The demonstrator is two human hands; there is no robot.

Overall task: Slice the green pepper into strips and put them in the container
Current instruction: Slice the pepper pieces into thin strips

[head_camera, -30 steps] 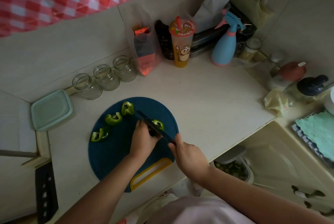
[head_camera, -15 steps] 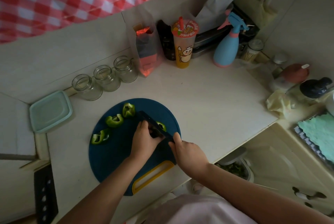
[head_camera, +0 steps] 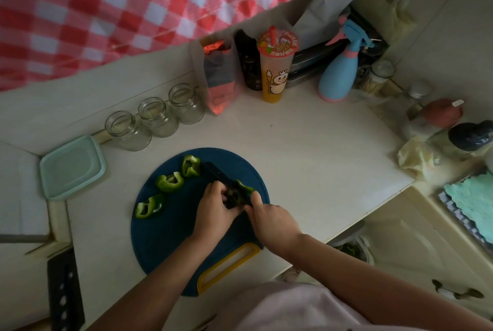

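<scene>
We work near the front edge of the counter [head_camera: 306,159], on the round blue cutting board [head_camera: 170,240]. Our left hand [head_camera: 213,208] curls its fingers over the pepper piece [head_camera: 245,187] to pin it. Our right hand [head_camera: 272,221] grips the knife [head_camera: 216,171], its blade laid across that piece. Three cut chunks [head_camera: 170,181] lie toward the board's left edge, out of the blade's way. The container [head_camera: 72,167] sits at the counter's left edge, within reach.
</scene>
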